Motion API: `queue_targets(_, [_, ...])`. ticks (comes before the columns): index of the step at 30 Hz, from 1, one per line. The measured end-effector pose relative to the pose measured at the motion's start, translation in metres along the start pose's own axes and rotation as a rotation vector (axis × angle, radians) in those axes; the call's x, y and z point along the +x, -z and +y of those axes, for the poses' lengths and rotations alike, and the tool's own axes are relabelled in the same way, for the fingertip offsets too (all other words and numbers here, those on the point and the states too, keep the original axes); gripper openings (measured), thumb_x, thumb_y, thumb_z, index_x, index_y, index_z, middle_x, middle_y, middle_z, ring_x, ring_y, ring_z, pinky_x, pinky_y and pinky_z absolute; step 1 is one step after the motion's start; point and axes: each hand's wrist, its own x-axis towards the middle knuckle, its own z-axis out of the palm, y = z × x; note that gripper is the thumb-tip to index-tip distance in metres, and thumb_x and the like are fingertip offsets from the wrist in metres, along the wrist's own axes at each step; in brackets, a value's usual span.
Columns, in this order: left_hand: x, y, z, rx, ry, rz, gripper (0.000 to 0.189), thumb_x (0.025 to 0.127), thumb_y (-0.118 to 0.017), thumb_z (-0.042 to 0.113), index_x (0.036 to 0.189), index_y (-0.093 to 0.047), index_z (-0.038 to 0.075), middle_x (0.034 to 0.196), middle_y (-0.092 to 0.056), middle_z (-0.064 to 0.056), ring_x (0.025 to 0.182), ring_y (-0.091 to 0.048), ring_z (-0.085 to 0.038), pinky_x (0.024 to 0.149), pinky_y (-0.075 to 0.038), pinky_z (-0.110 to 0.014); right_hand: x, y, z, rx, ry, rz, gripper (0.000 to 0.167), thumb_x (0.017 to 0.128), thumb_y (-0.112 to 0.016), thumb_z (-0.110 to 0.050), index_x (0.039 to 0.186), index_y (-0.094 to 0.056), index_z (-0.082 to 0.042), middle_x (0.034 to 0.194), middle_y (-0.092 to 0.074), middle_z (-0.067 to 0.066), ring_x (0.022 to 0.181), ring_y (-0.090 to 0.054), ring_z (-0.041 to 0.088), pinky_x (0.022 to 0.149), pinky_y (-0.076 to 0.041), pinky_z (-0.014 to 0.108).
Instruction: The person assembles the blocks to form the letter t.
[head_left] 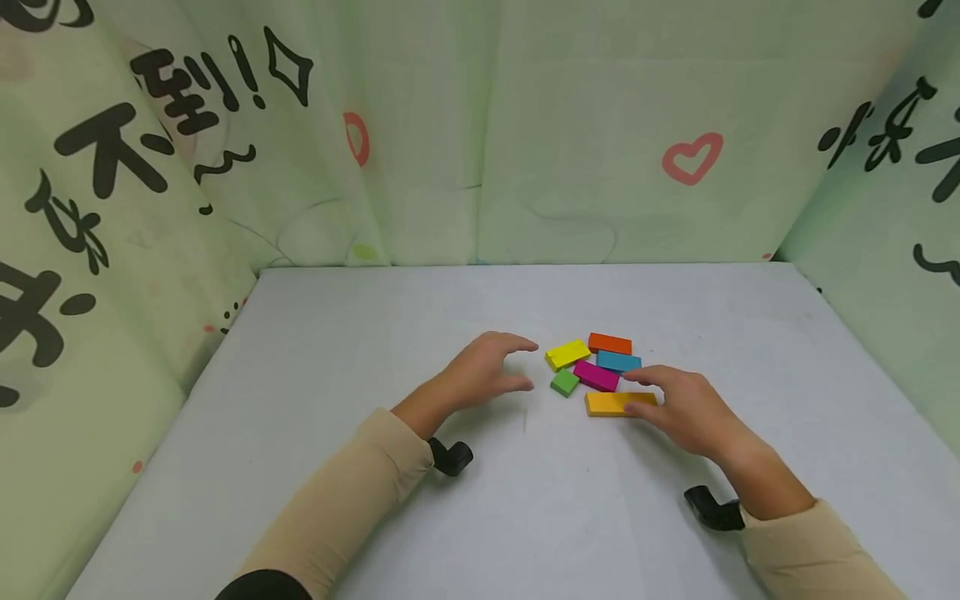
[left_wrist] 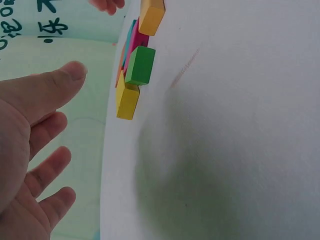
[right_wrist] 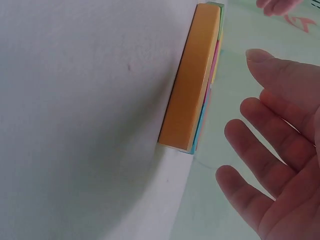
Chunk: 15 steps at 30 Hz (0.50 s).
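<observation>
Several coloured wooden blocks lie grouped on the white table. The long yellow-orange block [head_left: 609,405] is nearest to me; behind it are a magenta block [head_left: 596,376], a small green block [head_left: 565,382], a blue block [head_left: 618,362], a yellow block [head_left: 567,354] and a red-orange block [head_left: 610,343]. Left of the group hovers my left hand [head_left: 483,371], thumb and fingers spread apart, holding nothing. My right hand [head_left: 686,408] is at the group's right side, its fingers overlapping the yellow-orange block's end in the head view. In the right wrist view its fingers [right_wrist: 255,150] are loosely extended, apart from the blocks.
The white table [head_left: 450,517] reaches back to a pale green curtain [head_left: 600,167] with dark lettering and hearts, which also hangs at both sides. Black wrist mounts [head_left: 450,457] stick out from both beige sleeves [head_left: 352,492].
</observation>
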Motion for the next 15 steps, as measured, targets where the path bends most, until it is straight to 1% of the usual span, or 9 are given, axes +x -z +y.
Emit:
queue_targets(7, [0.018, -0.01, 0.011, 0.032, 0.009, -0.062, 0.055, 0.092, -0.075, 0.027, 0.142, -0.057, 0.014, 0.141, -0.057, 0.0, 0.133, -0.046, -0.02, 0.109, -0.037, -0.034, 0.004, -0.005, 0.003, 0.003, -0.004, -0.01, 0.045, 0.091, -0.074, -0.02, 0.129, -0.063, 0.002, 0.127, -0.062, 0.024, 0.12, -0.053, 0.046, 0.095, -0.045, 0.061])
queue_targets(15, [0.036, -0.019, 0.023, 0.05, 0.008, -0.111, 0.053, 0.093, -0.074, 0.029, 0.142, -0.058, 0.016, 0.14, -0.058, 0.002, 0.132, -0.046, -0.018, 0.107, -0.039, -0.031, 0.007, -0.008, 0.006, -0.004, -0.007, -0.013, 0.044, 0.091, -0.075, -0.021, 0.127, -0.065, 0.001, 0.126, -0.063, 0.023, 0.119, -0.053, 0.046, 0.095, -0.044, 0.062])
